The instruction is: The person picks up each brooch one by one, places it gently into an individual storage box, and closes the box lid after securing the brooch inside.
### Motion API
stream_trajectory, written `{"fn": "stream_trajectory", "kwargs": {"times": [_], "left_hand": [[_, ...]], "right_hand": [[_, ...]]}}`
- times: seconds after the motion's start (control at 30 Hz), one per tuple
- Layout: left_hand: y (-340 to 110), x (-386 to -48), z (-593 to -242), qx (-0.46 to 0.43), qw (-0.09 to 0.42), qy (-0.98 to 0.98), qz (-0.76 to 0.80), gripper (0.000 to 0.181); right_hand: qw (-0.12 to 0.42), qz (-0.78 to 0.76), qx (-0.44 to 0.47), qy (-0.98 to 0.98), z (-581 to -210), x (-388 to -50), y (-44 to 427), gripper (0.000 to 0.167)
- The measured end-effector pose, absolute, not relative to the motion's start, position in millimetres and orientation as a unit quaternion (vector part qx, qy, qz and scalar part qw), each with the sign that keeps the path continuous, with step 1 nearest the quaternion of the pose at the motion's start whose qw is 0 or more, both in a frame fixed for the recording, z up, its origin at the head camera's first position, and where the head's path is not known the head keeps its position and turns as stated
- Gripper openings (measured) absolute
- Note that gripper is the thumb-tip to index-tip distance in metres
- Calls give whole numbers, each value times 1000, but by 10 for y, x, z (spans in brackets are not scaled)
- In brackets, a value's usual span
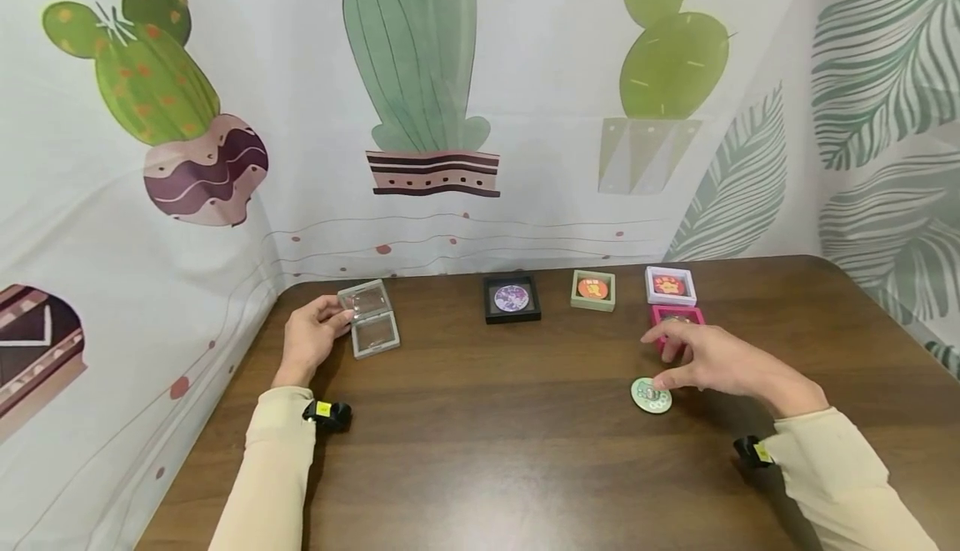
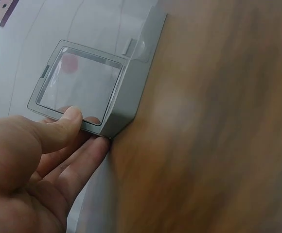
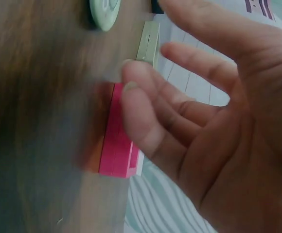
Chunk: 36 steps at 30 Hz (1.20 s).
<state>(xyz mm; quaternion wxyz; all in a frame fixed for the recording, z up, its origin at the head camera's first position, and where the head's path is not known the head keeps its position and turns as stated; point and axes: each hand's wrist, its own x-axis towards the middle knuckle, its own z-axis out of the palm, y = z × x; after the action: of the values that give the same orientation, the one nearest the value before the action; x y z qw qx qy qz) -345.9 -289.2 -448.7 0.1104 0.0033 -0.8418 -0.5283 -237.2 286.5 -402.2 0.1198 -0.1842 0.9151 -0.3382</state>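
Observation:
On the left of the table, my left hand (image 1: 309, 338) pinches the clear-windowed lid of a grey display case (image 1: 375, 335), thumb on the window frame and fingers beneath. In the left wrist view the case's lid (image 2: 82, 82) stands unfolded from its base. Over the right side hovers my right hand (image 1: 720, 363), its fingers loosely bent around nothing. Below its thumb in the head view lies a round pale green badge (image 1: 649, 397), flat on the wood. A pink case (image 3: 116, 136) sits just beyond the fingers, partly hidden by them in the head view.
Along the back edge stand a black case (image 1: 491, 311) with a purple disc, a light green case (image 1: 593, 304) with a red-orange disc, and a white case (image 1: 671, 298) with a red disc. A cactus-print cloth (image 1: 300, 117) hangs behind the brown table (image 1: 480, 418).

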Motion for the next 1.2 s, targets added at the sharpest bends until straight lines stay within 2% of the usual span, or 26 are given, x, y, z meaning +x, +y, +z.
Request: {"fn": "stream_trajectory", "kwargs": {"times": [0.17,0.63,0.9,1.2], "left_hand": [[-2759,-3406,-4478,-3,101,-839,-535,24],[-2507,-3304,-4508,-14,80,-837,-541,23],[-2461,-3260,-4511,-20,106,-875,-471,20],[-2462,-3195,-4474,-13,124,-904,-409,26]], "right_hand": [[154,-344,-185,908,-4019,-2357,2833,64],[167,-334,-218,902,-4089,-2351,2780,63],[166,-338,-221,900,-4117,-2346,2778,61],[164,-334,-213,904,-4122,-2324,2748,56]]}}
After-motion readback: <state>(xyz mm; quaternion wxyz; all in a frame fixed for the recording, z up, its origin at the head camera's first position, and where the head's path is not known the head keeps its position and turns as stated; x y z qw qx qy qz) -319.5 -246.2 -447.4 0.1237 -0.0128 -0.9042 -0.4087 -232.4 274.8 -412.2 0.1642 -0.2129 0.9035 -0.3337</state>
